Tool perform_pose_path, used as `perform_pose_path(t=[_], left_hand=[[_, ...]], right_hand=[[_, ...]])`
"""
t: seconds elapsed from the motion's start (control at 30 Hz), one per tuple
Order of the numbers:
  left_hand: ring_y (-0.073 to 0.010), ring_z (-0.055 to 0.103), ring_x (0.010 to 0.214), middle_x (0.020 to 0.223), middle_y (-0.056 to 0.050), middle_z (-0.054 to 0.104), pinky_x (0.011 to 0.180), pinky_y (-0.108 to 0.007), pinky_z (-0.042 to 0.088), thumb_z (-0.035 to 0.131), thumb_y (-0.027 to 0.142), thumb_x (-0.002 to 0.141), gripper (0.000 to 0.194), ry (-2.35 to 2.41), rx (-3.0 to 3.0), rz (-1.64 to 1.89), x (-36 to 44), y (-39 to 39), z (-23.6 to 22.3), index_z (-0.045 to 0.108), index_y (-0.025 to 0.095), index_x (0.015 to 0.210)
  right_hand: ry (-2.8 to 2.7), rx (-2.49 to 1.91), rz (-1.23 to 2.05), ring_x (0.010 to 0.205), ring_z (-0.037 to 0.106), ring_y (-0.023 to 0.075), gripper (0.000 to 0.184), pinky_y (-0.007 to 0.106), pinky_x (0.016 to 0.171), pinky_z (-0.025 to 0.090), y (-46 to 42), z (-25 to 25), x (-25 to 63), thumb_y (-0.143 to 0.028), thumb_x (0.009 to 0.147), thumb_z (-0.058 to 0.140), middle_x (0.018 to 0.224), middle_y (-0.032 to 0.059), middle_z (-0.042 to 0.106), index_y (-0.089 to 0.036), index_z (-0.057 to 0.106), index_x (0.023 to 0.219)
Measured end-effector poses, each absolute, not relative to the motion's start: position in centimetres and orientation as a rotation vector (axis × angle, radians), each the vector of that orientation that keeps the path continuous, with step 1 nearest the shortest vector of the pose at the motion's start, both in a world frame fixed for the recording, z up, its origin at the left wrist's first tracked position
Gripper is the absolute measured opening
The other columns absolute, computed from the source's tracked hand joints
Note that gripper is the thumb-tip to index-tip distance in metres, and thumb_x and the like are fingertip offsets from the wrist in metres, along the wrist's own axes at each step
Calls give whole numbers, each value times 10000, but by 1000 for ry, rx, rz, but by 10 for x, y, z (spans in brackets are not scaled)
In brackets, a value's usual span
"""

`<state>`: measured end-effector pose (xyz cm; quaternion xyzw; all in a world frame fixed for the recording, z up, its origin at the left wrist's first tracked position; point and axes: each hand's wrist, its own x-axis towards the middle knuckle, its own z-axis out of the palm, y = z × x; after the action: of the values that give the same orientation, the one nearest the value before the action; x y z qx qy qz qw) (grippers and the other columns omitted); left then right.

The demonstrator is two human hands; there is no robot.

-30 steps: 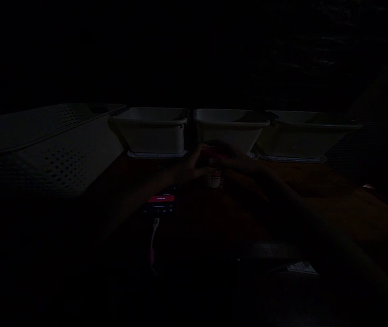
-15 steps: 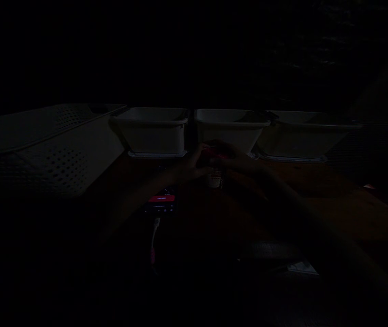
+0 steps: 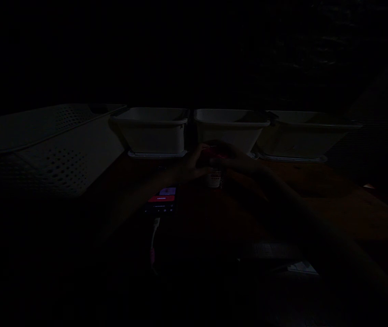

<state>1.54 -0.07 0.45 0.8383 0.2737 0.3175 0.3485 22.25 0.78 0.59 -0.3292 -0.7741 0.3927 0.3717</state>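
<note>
The scene is very dark. Near the middle of the table, both my hands close around the upper part of a small jar-like container [image 3: 213, 179]. Its top looks red, and its lower part is pale with printed marks. My left hand [image 3: 193, 166] grips it from the left, with the thumb towards the front. From the right, my right hand [image 3: 237, 160] curls its fingers over the red top. Much of the container is hidden by the fingers, so its exact kind cannot be made out. A lit phone [image 3: 161, 199] lies below my left forearm.
Behind my hands stand a left white bin [image 3: 156, 136], a middle white bin [image 3: 231, 119] and a right white bin [image 3: 303, 141]. A perforated white basket [image 3: 67, 159] is at the far left. A pale cable [image 3: 154, 227] runs from the phone across the wooden table [image 3: 316, 200].
On the phone screen, a lighter picture now shows above the red bar. My hands and the container stay almost in the same place.
</note>
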Motion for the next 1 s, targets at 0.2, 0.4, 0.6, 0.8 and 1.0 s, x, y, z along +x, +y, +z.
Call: perform_pose_path(t=[0.2, 0.4, 0.6, 0.8, 1.0], left_hand=[[-301, 516, 1277, 1395, -161, 506, 1037, -470, 442, 674, 356, 837, 566, 700, 2152, 815, 16, -2, 4, 400, 174, 1297], [-313, 509, 1280, 1377, -182, 506, 1041, -476, 437, 670, 372, 819, 606, 729, 2165, 819, 16, -4, 6, 396, 144, 1309], [-311, 511, 1268, 1393, -187, 496, 1043, -493, 428, 661, 388, 824, 609, 738, 2181, 805, 15, -4, 6, 392, 150, 1316], [-313, 519, 1264, 1363, -177, 519, 1035, -492, 433, 683, 389, 818, 590, 726, 2169, 822, 16, -1, 4, 397, 164, 1282], [-295, 533, 1244, 1364, -156, 515, 1024, -471, 449, 668, 396, 835, 572, 694, 2181, 826, 15, 0, 3, 392, 177, 1285]], right_hand=[[-1997, -856, 977, 1201, 587, 297, 719, 523, 1075, 442, 9, 6, 223, -502, 738, 762, 1307, 136, 606, -173, 533, 1335], [-1986, -847, 1003, 1188, 594, 289, 727, 501, 1059, 460, 8, 7, 222, -490, 735, 767, 1296, 131, 613, -159, 522, 1334], [-1998, -852, 995, 1204, 585, 284, 723, 500, 1068, 456, 8, 7, 222, -499, 743, 761, 1323, 132, 600, -167, 523, 1339], [-1990, -863, 997, 1208, 583, 298, 726, 507, 1070, 457, 7, 8, 222, -506, 731, 771, 1316, 136, 603, -173, 545, 1335], [-2003, -860, 983, 1226, 573, 278, 703, 499, 1093, 440, 8, 7, 223, -504, 743, 765, 1326, 108, 604, -202, 535, 1335]])
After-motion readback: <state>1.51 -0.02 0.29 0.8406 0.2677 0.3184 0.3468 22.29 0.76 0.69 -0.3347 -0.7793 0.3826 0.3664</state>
